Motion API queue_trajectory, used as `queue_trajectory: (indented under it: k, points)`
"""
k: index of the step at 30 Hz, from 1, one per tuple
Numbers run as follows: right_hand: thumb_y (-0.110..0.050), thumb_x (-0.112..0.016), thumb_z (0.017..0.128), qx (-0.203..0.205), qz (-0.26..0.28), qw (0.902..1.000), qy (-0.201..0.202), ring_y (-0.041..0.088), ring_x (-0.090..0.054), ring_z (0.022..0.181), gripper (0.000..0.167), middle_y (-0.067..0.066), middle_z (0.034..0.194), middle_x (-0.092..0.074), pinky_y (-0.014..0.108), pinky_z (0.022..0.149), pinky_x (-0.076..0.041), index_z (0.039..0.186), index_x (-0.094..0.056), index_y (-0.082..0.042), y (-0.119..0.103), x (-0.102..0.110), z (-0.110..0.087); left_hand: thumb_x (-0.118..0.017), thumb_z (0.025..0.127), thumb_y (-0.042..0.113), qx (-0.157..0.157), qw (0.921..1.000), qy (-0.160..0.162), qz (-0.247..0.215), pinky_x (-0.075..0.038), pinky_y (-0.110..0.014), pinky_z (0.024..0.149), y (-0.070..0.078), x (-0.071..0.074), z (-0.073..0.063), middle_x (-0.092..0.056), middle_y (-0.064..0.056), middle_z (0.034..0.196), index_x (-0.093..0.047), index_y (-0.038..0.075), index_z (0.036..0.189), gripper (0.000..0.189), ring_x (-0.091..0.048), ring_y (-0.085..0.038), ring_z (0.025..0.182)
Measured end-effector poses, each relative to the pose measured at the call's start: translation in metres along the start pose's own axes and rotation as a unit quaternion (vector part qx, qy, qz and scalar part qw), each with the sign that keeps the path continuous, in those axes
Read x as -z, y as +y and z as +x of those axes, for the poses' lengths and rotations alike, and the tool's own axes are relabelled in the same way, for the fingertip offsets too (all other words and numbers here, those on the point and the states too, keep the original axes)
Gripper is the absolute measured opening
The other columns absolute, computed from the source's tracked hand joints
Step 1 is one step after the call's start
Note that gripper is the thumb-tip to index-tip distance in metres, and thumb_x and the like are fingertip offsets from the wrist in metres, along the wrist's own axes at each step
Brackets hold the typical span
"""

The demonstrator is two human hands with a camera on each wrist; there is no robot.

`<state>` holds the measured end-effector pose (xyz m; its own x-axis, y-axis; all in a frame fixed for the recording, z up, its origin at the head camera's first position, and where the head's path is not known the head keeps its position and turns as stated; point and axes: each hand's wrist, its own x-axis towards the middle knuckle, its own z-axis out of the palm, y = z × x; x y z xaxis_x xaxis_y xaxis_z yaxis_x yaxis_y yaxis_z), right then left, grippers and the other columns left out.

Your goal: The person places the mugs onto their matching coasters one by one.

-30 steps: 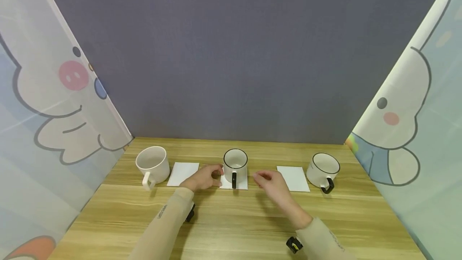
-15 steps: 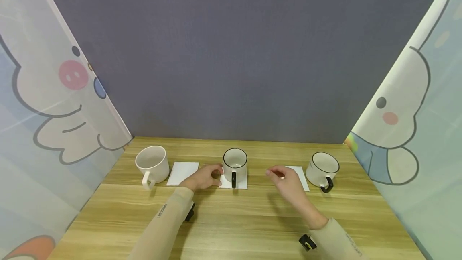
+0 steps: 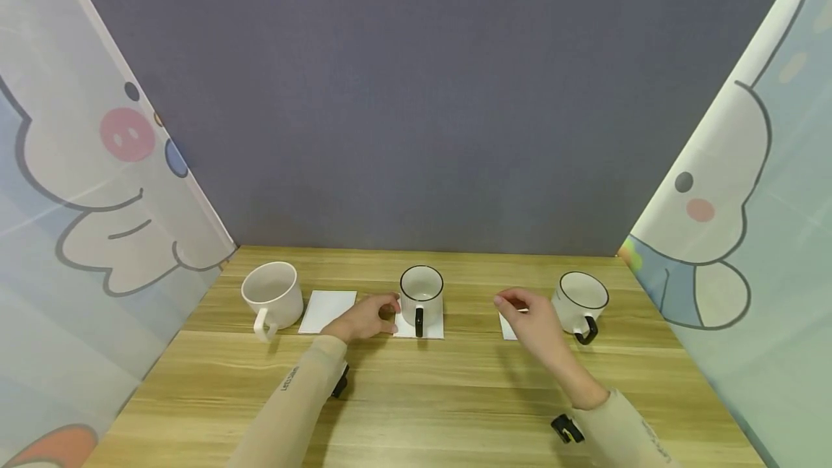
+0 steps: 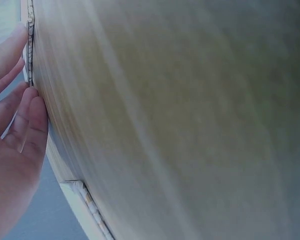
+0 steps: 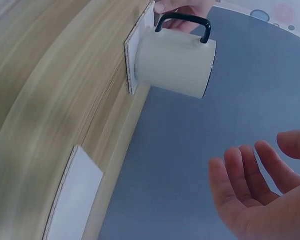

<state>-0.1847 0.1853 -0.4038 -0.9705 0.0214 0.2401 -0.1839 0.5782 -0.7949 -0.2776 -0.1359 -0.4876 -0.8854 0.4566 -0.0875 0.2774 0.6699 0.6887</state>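
Note:
In the head view, a white mug [image 3: 422, 295] with a black rim and black handle stands on the middle white square coaster [image 3: 432, 332]. My left hand [image 3: 364, 318] is at that coaster's left edge, thumb and fingers spread apart and touching or very near it. The left wrist view shows the fingertips by the coaster's edge [image 4: 29, 55]. My right hand [image 3: 538, 323] hovers over the right coaster [image 3: 509, 328], partly hiding it, with loosely curved fingers and nothing between them. To its right stands another black-rimmed mug [image 3: 581, 303], close beside the hand.
A plain white mug [image 3: 273, 297] stands at the left, its handle toward me. Beside it lies the left white coaster [image 3: 328, 311]. The wooden table [image 3: 416, 396] ends at a grey back panel [image 3: 416, 107], with printed cartoon cloths on both sides.
My right hand has moved to the right, away from the middle mug, and now covers part of the right coaster. My left hand and the mugs have stayed in place.

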Motion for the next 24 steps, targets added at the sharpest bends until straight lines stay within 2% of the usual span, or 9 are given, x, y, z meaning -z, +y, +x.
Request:
queue_trajectory:
  k: [7,15,20,24]
  points:
    - [-0.021,-0.066,0.1,0.011,-0.025,0.9995,0.017,0.023,-0.067,0.094,0.02,0.008,0.1,-0.074,0.031,0.074,-0.052,0.108,-0.075,-0.004,0.002,0.012,-0.002,-0.081,0.086,0.01,0.002,1.0,0.002,-0.002,-0.04,-0.052,0.111,0.0,0.0,0.0,-0.05,-0.012,0.152,-0.064,0.017,0.103,0.025,-0.055,-0.034,0.13]
    - [-0.021,-0.064,0.101,0.033,-0.046,0.9977,0.037,0.028,-0.068,0.097,0.023,0.011,0.105,-0.073,0.031,0.079,-0.055,0.111,-0.074,-0.002,0.006,0.028,-0.006,-0.081,0.086,0.01,-0.006,1.0,0.001,-0.004,-0.04,-0.053,0.111,-0.001,0.0,0.001,-0.05,-0.013,0.151,-0.064,0.015,0.104,0.026,-0.055,-0.035,0.13]
    - [-0.021,-0.065,0.101,0.031,-0.054,0.9963,0.06,0.028,-0.068,0.096,0.023,0.011,0.103,-0.072,0.026,0.076,-0.054,0.109,-0.074,-0.002,0.012,0.036,-0.006,-0.081,0.085,0.009,-0.004,1.0,0.004,-0.001,-0.041,-0.053,0.111,-0.002,-0.001,0.001,-0.051,-0.013,0.151,-0.064,0.015,0.103,0.026,-0.055,-0.034,0.129]
    - [-0.02,-0.066,0.1,0.029,-0.052,0.9951,0.078,0.022,-0.067,0.092,0.021,0.01,0.1,-0.072,0.021,0.073,-0.052,0.107,-0.075,-0.003,0.017,0.042,-0.006,-0.082,0.085,0.01,-0.009,1.0,0.003,0.001,-0.04,-0.053,0.11,-0.003,-0.001,0.0,-0.051,-0.014,0.15,-0.064,0.014,0.104,0.026,-0.056,-0.035,0.128]
